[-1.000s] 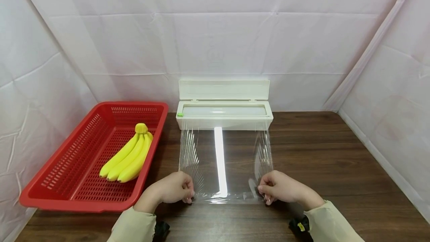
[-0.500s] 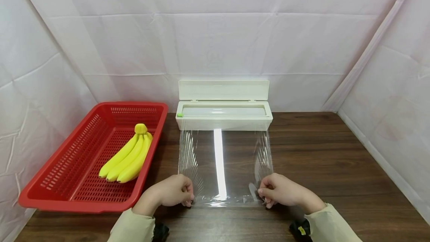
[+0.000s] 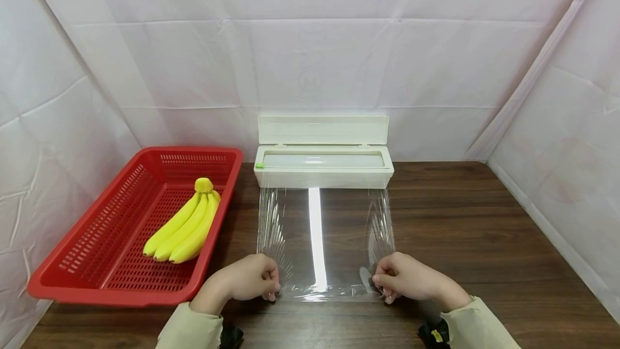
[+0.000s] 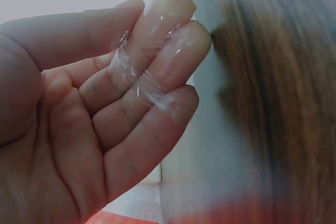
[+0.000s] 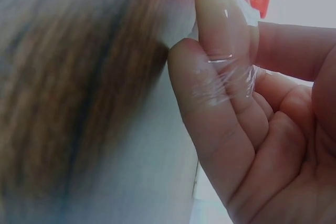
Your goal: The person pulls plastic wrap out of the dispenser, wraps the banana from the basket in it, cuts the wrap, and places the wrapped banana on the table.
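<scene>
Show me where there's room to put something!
Most room: the right of the table, between wrap, right grip and cloth. The basket is bare left of the bananas. Crowded: the middle, with box, wrap and left grip.

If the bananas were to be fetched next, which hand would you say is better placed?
Probably the left hand: it is nearer the red basket holding the bananas, while the right hand is across the clear film. Both pinch the film, so the left should release first.

Head view looks down on film [image 3: 318, 246] (wrist-views nearer).
</scene>
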`<control>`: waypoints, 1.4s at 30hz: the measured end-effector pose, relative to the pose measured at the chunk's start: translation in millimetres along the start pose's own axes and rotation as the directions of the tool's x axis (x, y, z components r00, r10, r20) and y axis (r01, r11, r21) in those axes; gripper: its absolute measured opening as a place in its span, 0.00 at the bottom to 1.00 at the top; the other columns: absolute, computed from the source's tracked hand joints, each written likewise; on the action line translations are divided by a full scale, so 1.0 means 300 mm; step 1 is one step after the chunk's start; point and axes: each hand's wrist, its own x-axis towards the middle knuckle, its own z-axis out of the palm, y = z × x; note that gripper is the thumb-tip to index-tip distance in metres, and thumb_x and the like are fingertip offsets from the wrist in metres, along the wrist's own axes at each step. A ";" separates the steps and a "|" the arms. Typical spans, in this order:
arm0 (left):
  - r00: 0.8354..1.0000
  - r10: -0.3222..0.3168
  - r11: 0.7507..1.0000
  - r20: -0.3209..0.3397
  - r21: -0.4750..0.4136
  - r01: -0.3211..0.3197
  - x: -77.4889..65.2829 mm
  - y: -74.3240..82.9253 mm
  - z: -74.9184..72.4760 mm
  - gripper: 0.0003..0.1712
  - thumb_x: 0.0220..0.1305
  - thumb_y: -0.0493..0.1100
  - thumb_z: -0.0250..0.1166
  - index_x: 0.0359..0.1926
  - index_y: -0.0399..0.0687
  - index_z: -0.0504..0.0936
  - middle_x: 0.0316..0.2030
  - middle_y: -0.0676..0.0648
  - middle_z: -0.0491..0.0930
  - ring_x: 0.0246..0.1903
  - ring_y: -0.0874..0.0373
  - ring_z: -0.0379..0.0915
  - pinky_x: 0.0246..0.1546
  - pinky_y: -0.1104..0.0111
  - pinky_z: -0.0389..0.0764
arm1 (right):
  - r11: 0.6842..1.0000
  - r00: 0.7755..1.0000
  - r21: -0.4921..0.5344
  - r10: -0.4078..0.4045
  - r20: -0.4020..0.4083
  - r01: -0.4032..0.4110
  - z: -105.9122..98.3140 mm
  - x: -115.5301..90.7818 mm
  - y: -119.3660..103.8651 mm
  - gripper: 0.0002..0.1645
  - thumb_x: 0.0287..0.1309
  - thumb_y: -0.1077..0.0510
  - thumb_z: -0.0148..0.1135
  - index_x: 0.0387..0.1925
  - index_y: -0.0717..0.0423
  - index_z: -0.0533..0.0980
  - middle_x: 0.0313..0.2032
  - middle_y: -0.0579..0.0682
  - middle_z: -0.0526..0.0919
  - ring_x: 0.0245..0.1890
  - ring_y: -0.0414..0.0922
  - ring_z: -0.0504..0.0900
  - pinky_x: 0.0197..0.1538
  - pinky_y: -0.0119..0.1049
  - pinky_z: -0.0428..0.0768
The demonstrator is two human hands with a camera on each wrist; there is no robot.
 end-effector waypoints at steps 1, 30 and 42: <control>1.000 0.001 1.000 0.000 0.001 -0.001 0.000 -0.001 0.001 0.08 0.61 0.33 0.61 0.24 0.43 0.77 0.21 0.49 0.83 0.24 0.59 0.79 0.22 0.72 0.69 | 1.000 1.000 0.001 0.000 0.001 0.000 0.001 -0.001 -0.001 0.14 0.65 0.61 0.54 0.25 0.66 0.74 0.19 0.48 0.74 0.23 0.43 0.82 0.28 0.35 0.83; 0.999 0.048 0.991 0.010 0.125 -0.049 -0.016 0.013 0.006 0.09 0.56 0.37 0.67 0.21 0.49 0.78 0.18 0.57 0.72 0.20 0.67 0.64 0.24 0.74 0.67 | 1.000 1.000 0.012 -0.028 -0.007 0.028 0.008 -0.017 0.007 0.14 0.66 0.59 0.53 0.28 0.65 0.75 0.23 0.49 0.77 0.25 0.40 0.81 0.30 0.34 0.83; 0.998 0.058 0.989 0.029 0.134 -0.062 -0.035 0.011 0.004 0.07 0.54 0.38 0.68 0.21 0.49 0.82 0.22 0.60 0.75 0.25 0.70 0.66 0.31 0.74 0.70 | 0.996 0.997 -0.056 -0.071 -0.036 0.069 0.011 -0.026 0.011 0.13 0.66 0.56 0.54 0.30 0.60 0.77 0.24 0.48 0.79 0.25 0.39 0.82 0.31 0.32 0.81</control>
